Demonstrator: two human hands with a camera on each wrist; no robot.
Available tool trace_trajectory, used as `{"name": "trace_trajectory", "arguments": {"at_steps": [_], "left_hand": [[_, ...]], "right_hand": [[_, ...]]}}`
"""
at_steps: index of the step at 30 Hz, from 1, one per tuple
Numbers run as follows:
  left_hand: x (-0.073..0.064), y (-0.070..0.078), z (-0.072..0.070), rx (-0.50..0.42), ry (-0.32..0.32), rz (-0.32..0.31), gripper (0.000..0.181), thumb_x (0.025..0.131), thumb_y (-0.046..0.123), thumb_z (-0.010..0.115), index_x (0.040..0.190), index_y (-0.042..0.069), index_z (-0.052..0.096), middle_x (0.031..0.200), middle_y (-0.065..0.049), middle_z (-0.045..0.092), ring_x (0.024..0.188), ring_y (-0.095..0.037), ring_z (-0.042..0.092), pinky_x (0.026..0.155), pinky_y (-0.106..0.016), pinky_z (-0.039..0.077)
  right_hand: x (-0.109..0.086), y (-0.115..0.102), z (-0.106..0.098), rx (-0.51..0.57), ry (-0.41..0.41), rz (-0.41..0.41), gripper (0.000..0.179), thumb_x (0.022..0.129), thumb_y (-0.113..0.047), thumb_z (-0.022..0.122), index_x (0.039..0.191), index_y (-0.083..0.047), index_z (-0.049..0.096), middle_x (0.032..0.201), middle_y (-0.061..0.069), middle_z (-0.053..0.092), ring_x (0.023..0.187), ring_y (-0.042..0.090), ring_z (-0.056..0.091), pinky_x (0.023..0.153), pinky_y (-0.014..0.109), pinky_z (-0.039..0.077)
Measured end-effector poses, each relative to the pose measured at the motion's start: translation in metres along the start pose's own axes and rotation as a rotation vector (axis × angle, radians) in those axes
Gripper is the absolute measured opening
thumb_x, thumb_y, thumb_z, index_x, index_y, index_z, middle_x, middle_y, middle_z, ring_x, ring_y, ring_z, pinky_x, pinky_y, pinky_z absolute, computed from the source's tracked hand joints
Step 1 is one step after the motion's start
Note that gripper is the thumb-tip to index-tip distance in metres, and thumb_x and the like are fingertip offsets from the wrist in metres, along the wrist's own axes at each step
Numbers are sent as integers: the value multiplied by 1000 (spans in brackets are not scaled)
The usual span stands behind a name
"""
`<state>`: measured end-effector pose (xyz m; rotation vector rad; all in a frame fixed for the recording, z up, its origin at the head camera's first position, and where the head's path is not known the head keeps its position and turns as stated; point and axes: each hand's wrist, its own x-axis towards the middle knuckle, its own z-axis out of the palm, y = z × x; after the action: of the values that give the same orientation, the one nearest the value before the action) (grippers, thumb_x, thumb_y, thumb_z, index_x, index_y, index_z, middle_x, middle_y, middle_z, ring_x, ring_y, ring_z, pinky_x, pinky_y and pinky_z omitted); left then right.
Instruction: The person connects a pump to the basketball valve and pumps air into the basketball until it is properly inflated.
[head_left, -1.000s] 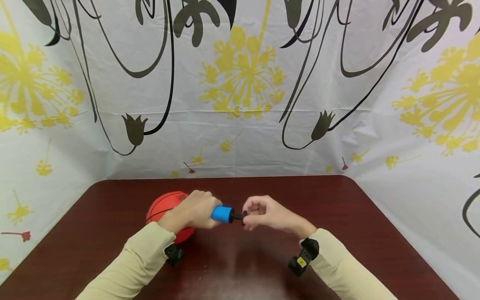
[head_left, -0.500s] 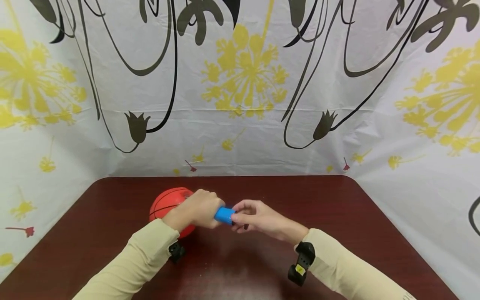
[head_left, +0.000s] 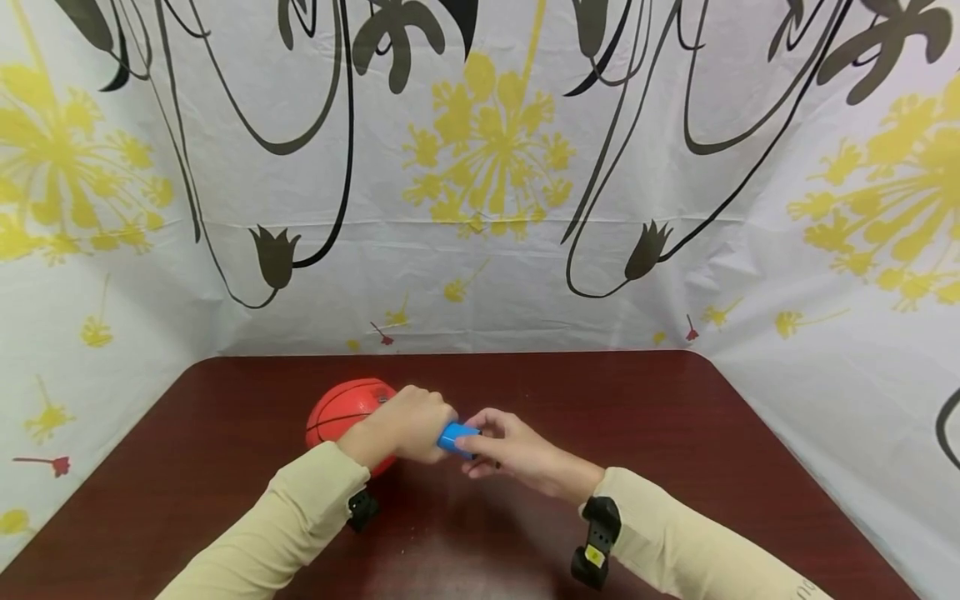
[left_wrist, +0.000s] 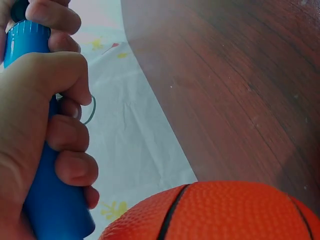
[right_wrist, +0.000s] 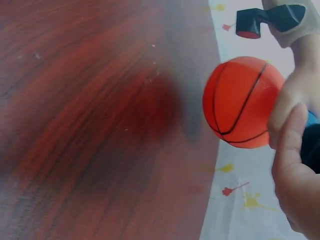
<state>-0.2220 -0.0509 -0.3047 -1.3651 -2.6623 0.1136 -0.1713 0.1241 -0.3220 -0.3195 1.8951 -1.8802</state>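
Observation:
My left hand [head_left: 412, 425] grips the blue barrel of a small ball pump [left_wrist: 62, 200], fingers curled round it in the left wrist view. At the barrel's right end, my right hand [head_left: 513, 450] holds the pump's black handle [right_wrist: 312, 147], mostly covered by the fingers. The handle sits close against the barrel, and no rod shows between them. An orange-red toy basketball [head_left: 341, 412] with black lines lies behind and left of my left hand, partly hidden by it. The pump's far end is hidden in the head view.
A dark reddish-brown table [head_left: 600, 400] lies under the hands. Behind and around it hangs a white cloth [head_left: 480, 292] printed with yellow and grey flowers. Each wrist wears a black strapped camera [head_left: 592, 542].
The right hand has pushed the black handle leftward to the barrel, so the rod that showed a second ago has gone in. Both hands and the ball appear slightly shifted in the head view.

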Motion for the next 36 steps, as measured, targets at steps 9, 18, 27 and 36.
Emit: {"name": "trace_trajectory", "arguments": {"at_steps": [9, 18, 27, 36], "left_hand": [[-1, -1, -1, 14, 96, 24, 25, 69, 34, 66, 62, 17, 48, 47, 8, 35, 41, -6, 32, 41, -20, 31], [-12, -9, -10, 39, 259, 7, 51, 63, 49, 70, 99, 17, 52, 87, 2, 52, 75, -12, 50, 70, -29, 44], [-47, -33, 2, -144, 472, -223, 84, 55, 50, 76, 124, 14, 45, 116, -13, 43, 110, -30, 37, 88, -50, 33], [-53, -35, 34, -656, 600, -654, 113, 56, 49, 77, 142, 22, 9, 141, -18, 11, 123, -40, 22, 78, -54, 42]], "right_hand": [[-1, 3, 2, 8, 41, -84, 31, 84, -17, 59, 103, 2, 42, 92, 15, 55, 74, 18, 61, 71, 33, 49], [-4, -5, 0, 36, 80, -63, 32, 86, -20, 56, 104, 2, 40, 92, 14, 53, 75, 16, 59, 75, 32, 48], [-10, -13, -12, 49, 162, -55, 34, 86, -19, 57, 105, 1, 37, 95, 17, 49, 74, 16, 59, 77, 32, 47], [-14, -25, -17, 69, 165, -89, 35, 85, -21, 58, 105, -1, 39, 95, 14, 48, 78, 19, 59, 78, 31, 47]]}}
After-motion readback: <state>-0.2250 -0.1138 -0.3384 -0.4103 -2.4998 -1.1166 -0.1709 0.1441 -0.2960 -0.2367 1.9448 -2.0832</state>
